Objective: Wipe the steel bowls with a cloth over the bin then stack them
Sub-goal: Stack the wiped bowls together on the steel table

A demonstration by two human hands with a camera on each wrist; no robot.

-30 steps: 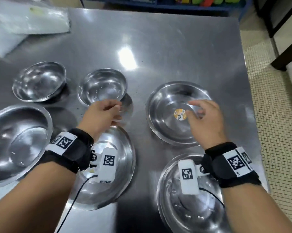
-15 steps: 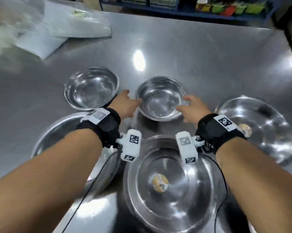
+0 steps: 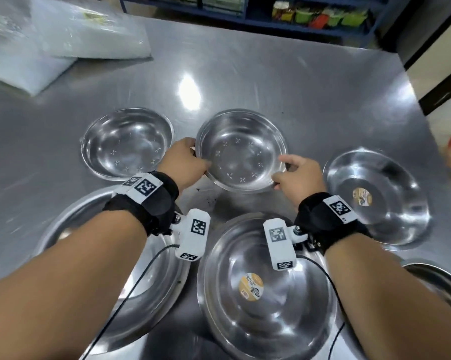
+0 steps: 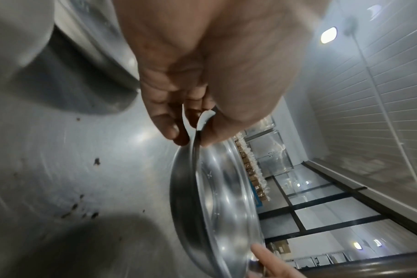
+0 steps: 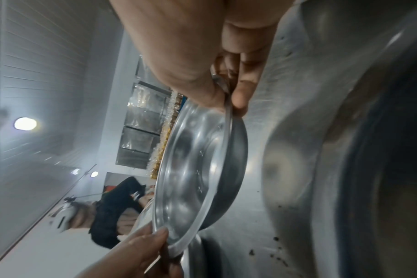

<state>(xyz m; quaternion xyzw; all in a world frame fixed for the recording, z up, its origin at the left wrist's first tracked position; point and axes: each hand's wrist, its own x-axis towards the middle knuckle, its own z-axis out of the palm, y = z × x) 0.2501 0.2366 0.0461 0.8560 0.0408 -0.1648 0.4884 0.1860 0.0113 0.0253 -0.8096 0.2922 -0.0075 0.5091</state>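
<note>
A small steel bowl with star marks sits at the middle of the steel table, held off the surface. My left hand pinches its left rim, thumb inside and fingers under, as the left wrist view shows on the bowl. My right hand pinches the right rim of the same bowl. A twin small bowl rests to the left. Larger bowls lie near me: one under my left arm, one with a sticker, another with a sticker at right.
Clear plastic bags lie at the table's far left. A blue shelf with coloured packets stands beyond the far edge. Dark crumbs speckle the table below the held bowl. Another bowl's rim shows at the lower right.
My right hand left the stickered bowl at right and came to the small middle bowl. Both hands now pinch its rim, and my view has swung left.
</note>
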